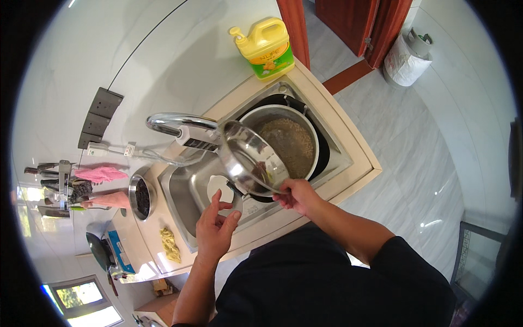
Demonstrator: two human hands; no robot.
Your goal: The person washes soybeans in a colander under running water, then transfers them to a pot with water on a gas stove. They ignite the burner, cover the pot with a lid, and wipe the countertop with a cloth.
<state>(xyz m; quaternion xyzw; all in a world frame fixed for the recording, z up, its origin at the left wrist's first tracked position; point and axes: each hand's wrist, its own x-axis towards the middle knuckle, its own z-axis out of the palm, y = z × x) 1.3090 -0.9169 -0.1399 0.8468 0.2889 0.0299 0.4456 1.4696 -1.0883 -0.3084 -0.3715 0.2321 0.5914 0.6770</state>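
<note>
My right hand grips the rim of a shiny round bowl, tilted on its side; whether it is metal or glass I cannot tell. Partly behind it is a metal pot of cloudy brownish liquid with pale bits in it. That pot sits inside a black pan in the right basin of a steel sink. My left hand, holding nothing, has its fingers apart over the near side of the left basin. Just beyond its fingertips lies a white dish, partly hidden.
A chrome faucet arches behind the bowl. A yellow detergent jug stands at the back corner. To the left are a yellow-green cloth, a steel bowl of dark contents, a knife rack and a stove.
</note>
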